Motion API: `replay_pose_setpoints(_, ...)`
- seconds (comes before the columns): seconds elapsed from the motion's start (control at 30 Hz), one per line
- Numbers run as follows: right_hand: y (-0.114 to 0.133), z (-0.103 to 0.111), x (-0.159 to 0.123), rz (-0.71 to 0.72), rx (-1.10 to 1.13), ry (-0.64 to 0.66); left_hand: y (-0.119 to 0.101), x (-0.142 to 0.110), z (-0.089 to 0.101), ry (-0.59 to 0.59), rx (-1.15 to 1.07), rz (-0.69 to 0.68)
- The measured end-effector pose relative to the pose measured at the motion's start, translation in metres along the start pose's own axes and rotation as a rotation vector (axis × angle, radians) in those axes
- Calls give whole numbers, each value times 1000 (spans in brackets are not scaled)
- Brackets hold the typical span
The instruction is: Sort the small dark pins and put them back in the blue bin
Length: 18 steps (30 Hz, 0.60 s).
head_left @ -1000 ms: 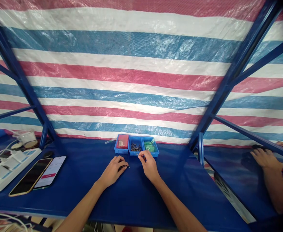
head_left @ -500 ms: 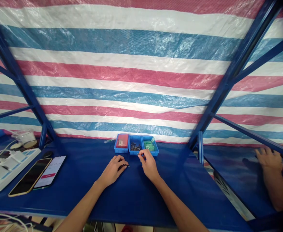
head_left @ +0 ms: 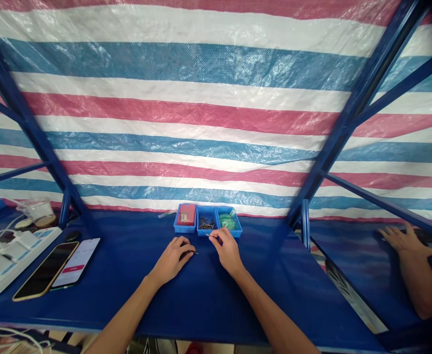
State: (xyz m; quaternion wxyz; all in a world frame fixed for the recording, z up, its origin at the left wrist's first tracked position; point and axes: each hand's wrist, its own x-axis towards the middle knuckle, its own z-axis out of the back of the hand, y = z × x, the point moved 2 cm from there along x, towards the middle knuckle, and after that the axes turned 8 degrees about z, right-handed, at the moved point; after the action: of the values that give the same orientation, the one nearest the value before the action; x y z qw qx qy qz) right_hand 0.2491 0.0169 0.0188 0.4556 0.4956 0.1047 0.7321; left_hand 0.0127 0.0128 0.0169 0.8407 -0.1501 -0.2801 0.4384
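Observation:
My left hand rests on the blue tabletop, fingers curled round a thin dark piece whose light pointed tip sticks out to the right; its kind is unclear. In front of the middle blue bin, my right hand pinches a small slim metal piece between thumb and forefinger. Dark screw-like parts lie heaped in that bin. On its left, another blue bin holds a red pack; on its right, a third contains green items in clear plastic.
To the left lie two phones, a white power strip with plugs and cables, and a plastic cup. Blue metal frame posts stand on both sides before a striped sheet. At far right, another person's hand is over a neighbouring table.
The slim metal piece in my right fingertips now points out to the left and shows more. My left hand has stayed put. The other person's hand has shifted left.

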Motion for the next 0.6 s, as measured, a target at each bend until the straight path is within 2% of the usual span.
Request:
replay_pose_setpoints(0.4,2,3,1,-2,55,-62,1,0,0,1,-11,0)
replay_pose_setpoints(0.6,-5,-2,0,-177,223,-6,1,0,-1,6,-5,-7)
